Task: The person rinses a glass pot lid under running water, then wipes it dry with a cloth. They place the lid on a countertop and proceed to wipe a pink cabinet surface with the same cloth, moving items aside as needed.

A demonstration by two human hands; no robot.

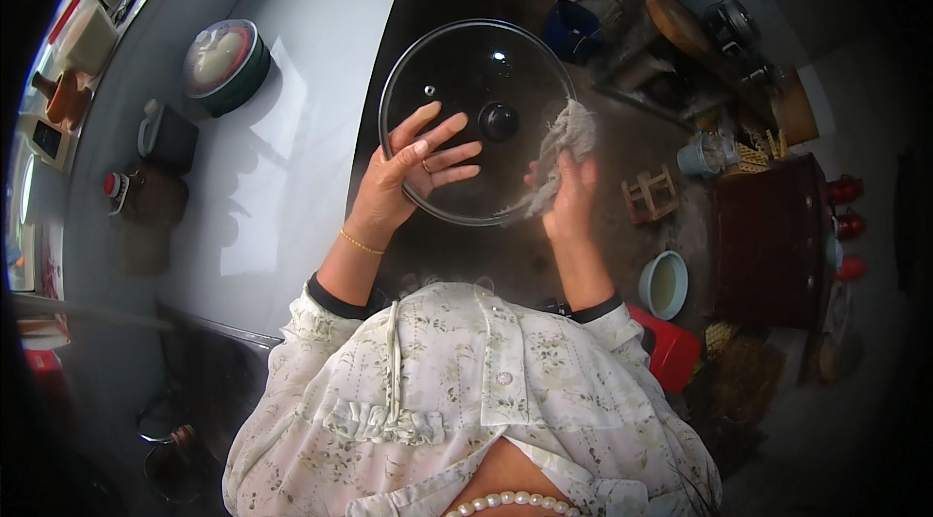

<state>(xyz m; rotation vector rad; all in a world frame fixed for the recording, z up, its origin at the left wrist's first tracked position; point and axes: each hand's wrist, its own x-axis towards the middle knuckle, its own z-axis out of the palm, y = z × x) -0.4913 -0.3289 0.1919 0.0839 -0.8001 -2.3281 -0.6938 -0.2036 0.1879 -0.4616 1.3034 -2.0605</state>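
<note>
A round glass pot lid [452, 43] with a metal rim and a black knob [498, 122] is held up before my chest. My left hand [415, 171] supports it at the lower left rim, its fingers spread across the glass. At the opposite side, my right hand [572, 189] grips a crumpled pale cloth [572, 127] that wraps over the lid's right rim. Some fingers of the right hand are hidden behind the cloth and rim.
On the light countertop [321, 36] at left stand a covered green bowl [232, 80], a dark jug [169, 138] and a red-capped container [149, 196]. At right are a small wooden stool [650, 195], a basin of liquid [665, 285], a dark red cabinet [762, 240] and a blue bucket [572, 30].
</note>
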